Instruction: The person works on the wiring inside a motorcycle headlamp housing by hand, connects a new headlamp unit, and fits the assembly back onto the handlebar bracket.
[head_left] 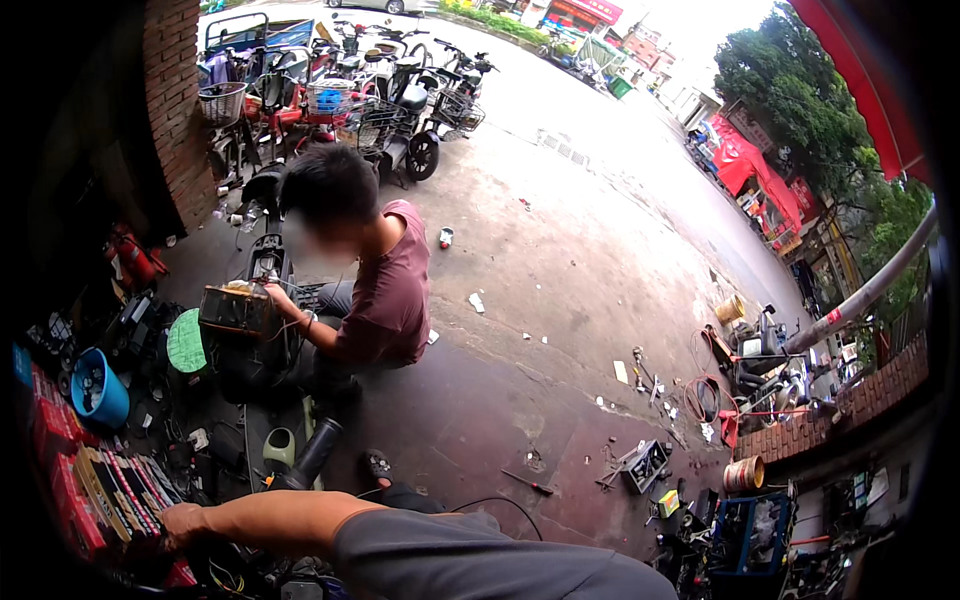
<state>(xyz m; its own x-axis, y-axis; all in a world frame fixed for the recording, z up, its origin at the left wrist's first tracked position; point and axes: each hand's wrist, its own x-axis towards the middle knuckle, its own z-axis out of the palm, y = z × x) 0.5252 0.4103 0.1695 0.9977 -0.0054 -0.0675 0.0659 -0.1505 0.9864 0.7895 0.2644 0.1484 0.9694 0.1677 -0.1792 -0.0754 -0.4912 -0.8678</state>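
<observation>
My right arm, in a grey sleeve, crosses the lower view to the left. My right hand (pixel 183 523) is at a stack of red, tan and striped flat boxes (pixel 113 495), fingers bent downward at their edge; whether they grip one is unclear. My left hand is not in view. Just beyond my arm are a black cylindrical part (pixel 315 445) and a pale green plastic piece (pixel 279 448). A person in a maroon shirt (pixel 385 300) sits by a partly dismantled scooter (pixel 262 255), one hand at a dark box with wires (pixel 235 308) on it.
A blue bucket (pixel 98 390) of parts stands left. Parked scooters and bikes (pixel 340 100) fill the back left by a brick pillar (pixel 175 150). A metal toolbox (pixel 645 465), loose tools, a hose (pixel 705 400) and a blue crate (pixel 750 530) lie right.
</observation>
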